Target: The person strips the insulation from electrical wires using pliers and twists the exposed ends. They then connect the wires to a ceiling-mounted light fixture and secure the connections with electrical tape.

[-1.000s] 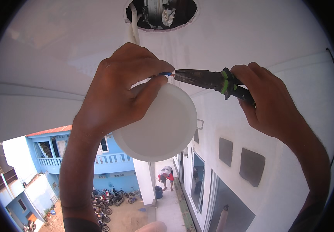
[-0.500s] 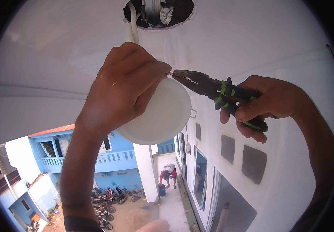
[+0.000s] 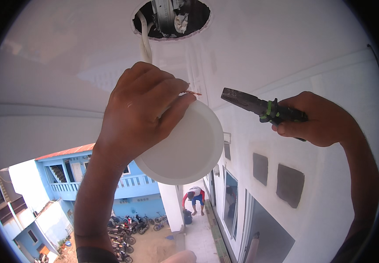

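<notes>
At upper middle my left hand (image 3: 142, 103) is closed, pinching a wire whose bare copper end (image 3: 193, 93) sticks out to the right between thumb and forefinger. Just below it hangs a round white panel light (image 3: 189, 151), partly hidden by that hand. My right hand (image 3: 312, 116) is closed round black-and-green pliers (image 3: 242, 98); their jaws point left and stand apart from the copper. A white cable (image 3: 144, 44) drops from a rough round hole (image 3: 169, 19) in the white ceiling to behind my left hand.
A white wall with windows and grey patches (image 3: 290, 184) runs down the right. Far below, a person (image 3: 193, 197) bends by a dark bucket (image 3: 187, 216) on a walkway, beside rows of motorbikes (image 3: 121, 236). A blue balconied building (image 3: 66, 184) stands at the left.
The pliers have drawn back rightward from the wire, and their jaws look more closed. More bare copper shows at my left fingertips. My left hand and the light appear lower in view.
</notes>
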### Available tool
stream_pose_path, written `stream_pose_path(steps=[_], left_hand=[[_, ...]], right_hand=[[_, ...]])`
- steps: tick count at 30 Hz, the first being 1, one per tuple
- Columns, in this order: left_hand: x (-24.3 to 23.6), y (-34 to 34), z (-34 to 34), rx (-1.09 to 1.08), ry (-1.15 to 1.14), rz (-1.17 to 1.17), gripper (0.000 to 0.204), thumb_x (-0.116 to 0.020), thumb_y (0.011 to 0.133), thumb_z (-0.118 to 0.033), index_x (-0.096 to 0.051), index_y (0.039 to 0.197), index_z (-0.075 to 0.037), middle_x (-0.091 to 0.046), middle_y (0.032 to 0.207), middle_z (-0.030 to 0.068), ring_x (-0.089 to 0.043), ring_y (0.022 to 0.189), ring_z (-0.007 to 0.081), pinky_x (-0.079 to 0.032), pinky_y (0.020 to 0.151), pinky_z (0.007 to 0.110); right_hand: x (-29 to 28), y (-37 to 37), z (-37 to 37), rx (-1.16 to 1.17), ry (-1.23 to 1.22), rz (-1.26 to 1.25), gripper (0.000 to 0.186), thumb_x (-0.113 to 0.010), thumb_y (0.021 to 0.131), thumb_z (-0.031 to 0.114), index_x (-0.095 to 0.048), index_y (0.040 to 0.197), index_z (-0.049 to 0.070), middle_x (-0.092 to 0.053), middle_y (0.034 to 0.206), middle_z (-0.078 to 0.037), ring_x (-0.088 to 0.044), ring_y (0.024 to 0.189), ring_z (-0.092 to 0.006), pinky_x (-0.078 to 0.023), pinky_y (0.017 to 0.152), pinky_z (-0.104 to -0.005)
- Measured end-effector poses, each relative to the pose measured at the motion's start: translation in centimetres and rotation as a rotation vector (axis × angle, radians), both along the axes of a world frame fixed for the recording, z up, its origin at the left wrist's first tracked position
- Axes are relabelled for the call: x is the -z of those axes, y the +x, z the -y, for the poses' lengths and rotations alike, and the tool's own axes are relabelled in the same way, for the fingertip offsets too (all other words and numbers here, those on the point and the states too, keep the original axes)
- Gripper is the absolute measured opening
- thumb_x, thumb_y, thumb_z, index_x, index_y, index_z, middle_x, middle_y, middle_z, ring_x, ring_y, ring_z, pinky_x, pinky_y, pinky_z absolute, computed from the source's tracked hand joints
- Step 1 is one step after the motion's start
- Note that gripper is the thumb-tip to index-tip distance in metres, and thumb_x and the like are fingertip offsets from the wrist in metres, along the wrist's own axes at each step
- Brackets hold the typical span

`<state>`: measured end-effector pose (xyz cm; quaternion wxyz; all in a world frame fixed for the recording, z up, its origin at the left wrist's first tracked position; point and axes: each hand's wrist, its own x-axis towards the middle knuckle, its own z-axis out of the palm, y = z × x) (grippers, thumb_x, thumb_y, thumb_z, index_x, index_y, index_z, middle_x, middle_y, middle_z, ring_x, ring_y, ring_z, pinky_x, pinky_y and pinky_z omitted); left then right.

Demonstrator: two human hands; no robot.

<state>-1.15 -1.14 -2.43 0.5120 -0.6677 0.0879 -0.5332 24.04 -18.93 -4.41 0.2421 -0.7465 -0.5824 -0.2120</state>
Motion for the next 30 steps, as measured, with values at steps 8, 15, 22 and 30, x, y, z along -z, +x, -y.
stream_pose_path(steps=[8, 15, 22, 30], left_hand=[[-0.4, 0.6, -1.0, 0.096, -0.060, 0.129, 0.009, -0.078, 0.088, -0.016, -0.077, 0.089, -0.007, -0.075, 0.084, 0.0075, -0.068, 0.077, 0.0184, -0.052, 0.069, 0.034], [0.3, 0.9, 0.5, 0.337, -0.547, 0.184, 0.017, -0.074, 0.092, -0.023, -0.079, 0.091, -0.006, -0.075, 0.083, 0.0052, -0.068, 0.073, 0.0148, -0.051, 0.074, 0.032], [1.5, -1.1, 0.3, 0.328, -0.472, 0.188, 0.020, -0.077, 0.089, -0.017, -0.079, 0.107, -0.008, -0.077, 0.095, 0.0072, -0.072, 0.092, 0.0173, -0.054, 0.081, 0.034], [2.5, -2.3, -0.4, 0.379, -0.376, 0.201, 0.015, -0.075, 0.093, -0.017, -0.079, 0.105, -0.009, -0.078, 0.098, 0.0070, -0.073, 0.091, 0.0171, -0.053, 0.079, 0.032]], right_hand=[[2.1, 1.1, -0.1, -0.225, -0.013, -0.006, 0.017, -0.070, 0.094, 0.022, -0.074, 0.098, 0.006, -0.072, 0.077, -0.007, -0.062, 0.062, -0.0200, -0.047, 0.065, -0.0364], [4.7, 4.0, -0.4, -0.312, 0.030, -0.234, 0.021, -0.070, 0.091, 0.024, -0.073, 0.097, 0.005, -0.065, 0.067, -0.006, -0.058, 0.062, -0.0182, -0.043, 0.065, -0.0357], [15.0, 9.4, -3.3, -0.485, 0.001, -0.756, 0.022, -0.072, 0.093, 0.015, -0.073, 0.112, 0.004, -0.070, 0.079, -0.002, -0.059, 0.067, -0.0083, -0.047, 0.062, -0.0270], [46.7, 10.7, -7.7, -0.302, -0.147, -1.320, 0.029, -0.077, 0.087, 0.021, -0.067, 0.103, -0.001, -0.070, 0.079, -0.011, -0.068, 0.065, -0.0220, -0.053, 0.057, -0.0337]])
